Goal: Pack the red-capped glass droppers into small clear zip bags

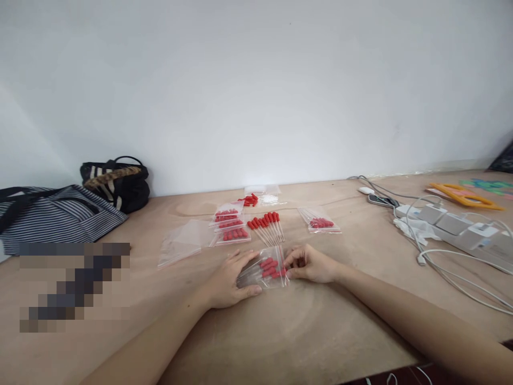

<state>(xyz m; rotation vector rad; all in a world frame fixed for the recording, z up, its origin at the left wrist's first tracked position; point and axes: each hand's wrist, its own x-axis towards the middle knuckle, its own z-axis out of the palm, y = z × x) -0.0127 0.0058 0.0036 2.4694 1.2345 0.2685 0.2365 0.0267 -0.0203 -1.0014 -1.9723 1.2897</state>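
Observation:
A clear zip bag (262, 278) lies on the table in front of me, with several glass droppers with red rubber bulbs (269, 263) inside. My left hand (232, 278) rests on the bag's left end, thumb and fingers spread. At the bag's right-hand mouth, my right hand (306, 264) has its fingers closed around the red bulb of a dropper (281, 273). Just beyond the bag, a fan of loose droppers (267, 224) lies with the red bulbs pointing away from me.
Filled bags of droppers (232, 234) overlap behind left; another filled bag (320, 222) lies right. Flat clear bags (182, 240) are at left. Loose red bulbs (250, 200) lie farther back. Chargers and cables (452, 224) sit right, a striped bag (68, 214) and black bag (132, 187) left.

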